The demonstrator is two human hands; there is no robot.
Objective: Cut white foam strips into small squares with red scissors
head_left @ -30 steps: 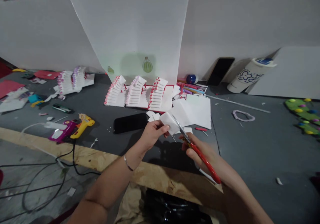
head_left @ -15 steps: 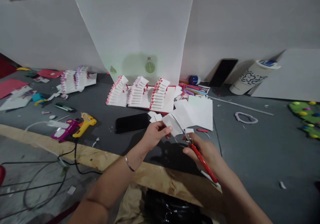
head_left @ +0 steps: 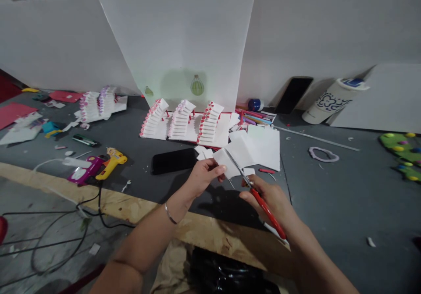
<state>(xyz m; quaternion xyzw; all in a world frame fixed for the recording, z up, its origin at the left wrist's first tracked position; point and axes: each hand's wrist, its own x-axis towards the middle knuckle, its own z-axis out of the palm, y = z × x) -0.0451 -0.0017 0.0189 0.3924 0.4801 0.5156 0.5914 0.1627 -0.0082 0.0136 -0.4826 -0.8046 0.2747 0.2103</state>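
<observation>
Red-handled scissors (head_left: 263,205) at white paper (head_left: 224,161)
Your left hand (head_left: 204,176) pinches the white paper; your right hand (head_left: 275,196) grasps the scissors (blades pointing away).

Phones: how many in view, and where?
2. Flat phone: on the table, beside the left hand. Leaning phone: against the wall, left of the cup. Papers may hide more.

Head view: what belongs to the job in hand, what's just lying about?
In the job:
white paper, held in the left hand
red-handled scissors in the right hand, blades at the paper

Probably just lying about:
flat black phone
propped black phone
lidded white cup
lilac loop
</observation>
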